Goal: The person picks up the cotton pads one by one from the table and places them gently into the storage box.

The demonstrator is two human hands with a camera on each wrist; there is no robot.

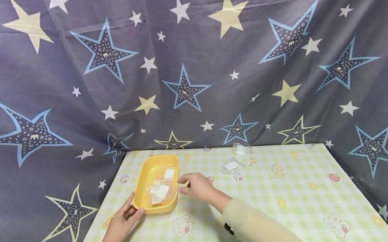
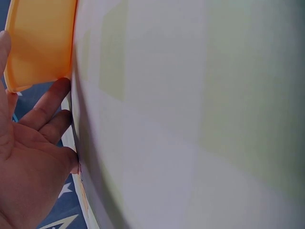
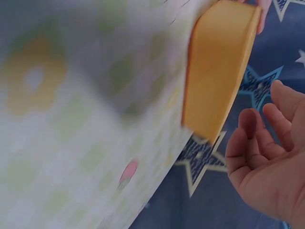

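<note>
A yellow plastic tray (image 1: pixel 138 186) with rounded corners stands on the left part of the table. In it lie several small clear zip bags (image 1: pixel 162 192) with white labels. My left hand (image 1: pixel 121 221) grips the tray's near left corner, thumb at the near rim and fingers along the outer side. In the left wrist view, its fingertips (image 2: pixel 61 88) are at the tray's lower edge. My right hand (image 1: pixel 199 188) is beside the tray's right wall, fingers loosely bent; in the right wrist view nothing shows between its fingers (image 3: pixel 248 121).
Two more clear bags lie on the table's far side: one bag (image 1: pixel 232 166) right of the tray, another bag (image 1: pixel 241 148) by the back edge. A green-checked cloth (image 1: pixel 263 214) with cartoon prints covers the table. A star-patterned curtain (image 1: pixel 202 52) hangs behind it.
</note>
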